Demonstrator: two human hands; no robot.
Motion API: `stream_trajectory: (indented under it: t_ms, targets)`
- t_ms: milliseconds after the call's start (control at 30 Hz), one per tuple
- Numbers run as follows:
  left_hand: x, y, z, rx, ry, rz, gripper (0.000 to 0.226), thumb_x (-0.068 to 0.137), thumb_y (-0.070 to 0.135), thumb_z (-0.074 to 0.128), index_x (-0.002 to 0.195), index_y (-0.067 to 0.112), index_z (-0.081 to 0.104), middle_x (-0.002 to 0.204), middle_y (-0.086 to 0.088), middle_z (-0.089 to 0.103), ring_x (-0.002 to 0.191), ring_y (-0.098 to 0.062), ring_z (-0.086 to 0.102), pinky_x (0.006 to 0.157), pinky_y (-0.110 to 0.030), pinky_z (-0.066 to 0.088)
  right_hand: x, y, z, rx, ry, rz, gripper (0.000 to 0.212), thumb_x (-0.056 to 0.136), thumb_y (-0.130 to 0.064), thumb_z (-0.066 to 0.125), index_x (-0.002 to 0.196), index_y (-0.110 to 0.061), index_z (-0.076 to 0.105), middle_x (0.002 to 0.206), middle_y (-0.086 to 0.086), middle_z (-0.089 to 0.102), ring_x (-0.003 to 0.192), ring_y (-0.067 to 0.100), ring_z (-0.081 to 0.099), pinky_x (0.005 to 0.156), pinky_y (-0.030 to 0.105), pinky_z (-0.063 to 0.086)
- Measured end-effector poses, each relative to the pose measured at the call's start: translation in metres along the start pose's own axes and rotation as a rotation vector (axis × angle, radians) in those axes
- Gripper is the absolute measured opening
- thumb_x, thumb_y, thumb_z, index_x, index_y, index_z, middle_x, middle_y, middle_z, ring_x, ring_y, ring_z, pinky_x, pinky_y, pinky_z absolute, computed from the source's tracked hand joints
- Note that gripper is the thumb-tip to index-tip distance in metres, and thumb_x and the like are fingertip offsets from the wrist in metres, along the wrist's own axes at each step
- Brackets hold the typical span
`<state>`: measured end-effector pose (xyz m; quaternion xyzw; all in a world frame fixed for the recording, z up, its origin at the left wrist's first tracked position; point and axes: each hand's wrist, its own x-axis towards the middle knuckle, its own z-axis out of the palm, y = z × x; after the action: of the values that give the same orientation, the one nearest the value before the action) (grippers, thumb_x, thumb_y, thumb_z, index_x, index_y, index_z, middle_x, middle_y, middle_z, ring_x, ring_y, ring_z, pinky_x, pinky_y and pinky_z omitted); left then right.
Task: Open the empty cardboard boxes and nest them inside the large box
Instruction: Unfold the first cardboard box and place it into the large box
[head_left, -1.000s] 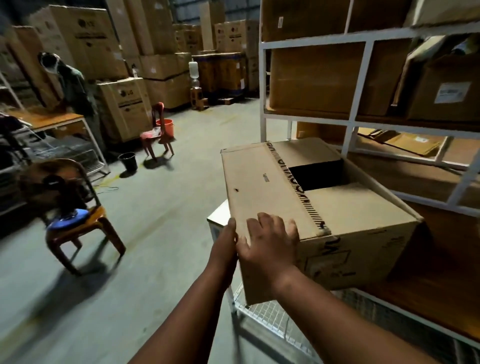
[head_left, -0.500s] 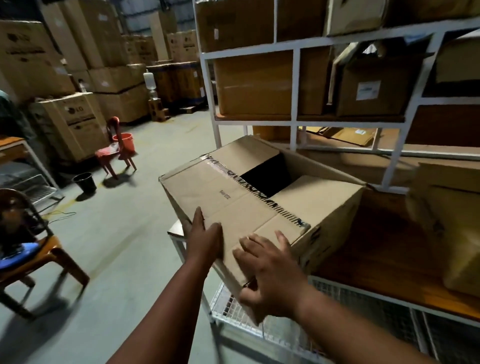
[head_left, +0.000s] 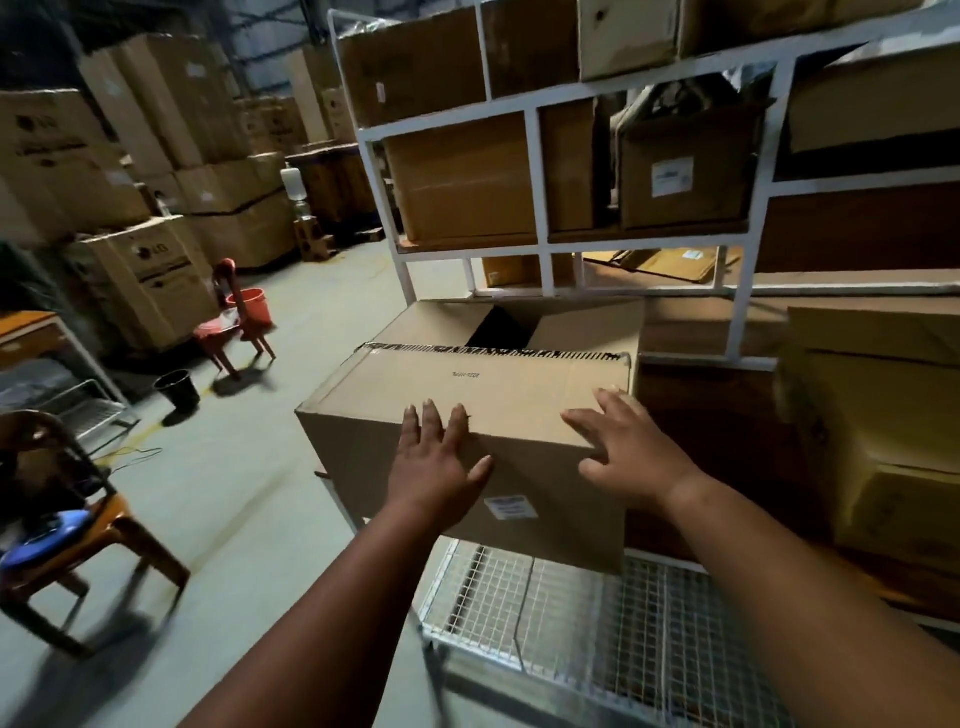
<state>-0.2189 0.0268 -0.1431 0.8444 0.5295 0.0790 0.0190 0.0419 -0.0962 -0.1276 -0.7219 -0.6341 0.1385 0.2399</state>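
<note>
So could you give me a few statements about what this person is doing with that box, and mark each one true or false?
1. Both hands lie with straight fingers on the cardboard box. True: the left hand and the right hand press flat on its near top edge.
2. The box's top is fully sealed. False: a dark opening shows between its far flaps.
3. A white label is on the box's near side. True.
4. The box sits on the floor. False: it rests at the end of the white rack, above a wire mesh shelf.
5. The orange bucket stands on the rack. False: it is on the floor beside a red chair.
</note>
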Motion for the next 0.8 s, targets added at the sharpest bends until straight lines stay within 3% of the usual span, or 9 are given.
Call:
stream_trajectory:
  t_ms: [100, 200, 300, 367, 467, 533, 600, 700, 800]
  targets:
    - [0.026, -0.030, -0.010, 0.016, -0.048, 0.021, 0.096, 0.104, 0.061, 0.061, 0.174, 0.037, 0.000, 0.182, -0.017, -0.011, 0.167, -0.037, -0.017, 0.136, -0.050, 0.004, 0.019, -0.003, 0.002, -0.030, -0.016, 0.009, 0.080, 0.097, -0.046, 0.073, 0.167, -0.050, 0.035, 0.185, -0.002, 0.003, 0.169, 0.020, -0.013, 0.131, 0.054, 0.022]
    - [0.062, -0.062, -0.011, 0.001, -0.067, 0.021, 0.092, 0.105, 0.050, 0.067, 0.173, 0.042, 0.006, 0.183, -0.014, -0.004, 0.168, -0.034, -0.010, 0.136, -0.052, 0.007, 0.047, -0.010, 0.006, -0.033, -0.035, 0.025, 0.082, 0.096, -0.046, 0.076, 0.168, -0.050, 0.036, 0.185, -0.002, 0.003, 0.169, 0.021, -0.013, 0.132, 0.054, 0.019]
    - [0.097, -0.086, -0.011, 0.104, -0.013, 0.087, 0.088, 0.100, 0.058, 0.068, 0.170, 0.047, 0.016, 0.173, -0.012, 0.028, 0.163, -0.039, 0.019, 0.132, -0.056, 0.018, 0.077, -0.017, 0.014, -0.046, -0.028, 0.071, 0.083, 0.096, -0.044, 0.077, 0.167, -0.051, 0.036, 0.185, -0.003, 0.006, 0.170, 0.022, -0.009, 0.133, 0.055, 0.018]
    - [0.119, -0.103, -0.019, 0.144, 0.029, 0.186, 0.076, 0.093, 0.072, 0.064, 0.159, 0.052, 0.032, 0.148, -0.006, 0.049, 0.144, -0.035, 0.042, 0.118, -0.056, 0.040, 0.100, -0.021, 0.017, -0.063, -0.014, 0.104, 0.083, 0.095, -0.041, 0.079, 0.166, -0.051, 0.038, 0.184, -0.004, 0.011, 0.169, 0.025, -0.003, 0.132, 0.056, 0.019]
    - [0.156, -0.138, -0.046, 0.102, 0.024, 0.291, 0.056, 0.092, 0.090, 0.045, 0.128, 0.050, 0.060, 0.125, 0.002, 0.057, 0.125, -0.026, 0.049, 0.099, -0.050, 0.050, 0.128, -0.029, 0.016, -0.014, -0.024, 0.177, 0.071, 0.096, -0.051, 0.079, 0.159, -0.048, 0.048, 0.180, -0.005, 0.022, 0.167, 0.028, 0.012, 0.128, 0.060, 0.026]
    - [0.192, -0.173, -0.063, 0.030, -0.035, 0.213, 0.068, 0.093, 0.091, 0.040, 0.134, 0.043, 0.067, 0.133, -0.002, 0.058, 0.133, -0.029, 0.047, 0.103, -0.051, 0.049, 0.149, -0.034, 0.018, 0.025, -0.004, 0.250, 0.066, 0.097, -0.074, 0.064, 0.155, -0.043, 0.055, 0.178, -0.001, 0.027, 0.164, 0.032, 0.020, 0.127, 0.061, 0.026]
    - [0.230, -0.215, -0.069, 0.062, -0.069, 0.032, 0.079, 0.089, 0.092, 0.045, 0.145, 0.038, 0.061, 0.149, -0.009, 0.052, 0.142, -0.037, 0.042, 0.107, -0.055, 0.047, 0.170, -0.035, 0.020, 0.060, 0.065, 0.336, 0.077, 0.097, -0.085, 0.048, 0.156, -0.037, 0.057, 0.176, 0.007, 0.031, 0.163, 0.038, 0.023, 0.128, 0.059, 0.024]
    - [0.263, -0.270, -0.062, -0.162, -0.209, -0.161, 0.086, 0.078, 0.092, 0.064, 0.139, 0.032, 0.055, 0.142, -0.013, 0.058, 0.128, -0.038, 0.056, 0.099, -0.047, 0.050, 0.204, -0.029, 0.038, 0.296, 0.253, 0.638, 0.085, 0.095, -0.070, 0.072, 0.167, -0.041, 0.038, 0.175, 0.010, 0.033, 0.156, 0.044, 0.036, 0.116, 0.057, 0.041]
    - [0.273, -0.286, -0.058, -0.331, -0.225, -0.118, 0.086, 0.088, 0.076, 0.073, 0.153, 0.025, 0.051, 0.142, -0.009, 0.063, 0.131, -0.032, 0.060, 0.102, -0.039, 0.049, 0.218, -0.027, 0.059, 0.280, 0.279, 0.698, 0.099, 0.093, -0.060, 0.080, 0.172, -0.038, 0.026, 0.179, 0.012, 0.031, 0.160, 0.044, 0.032, 0.125, 0.061, 0.032]
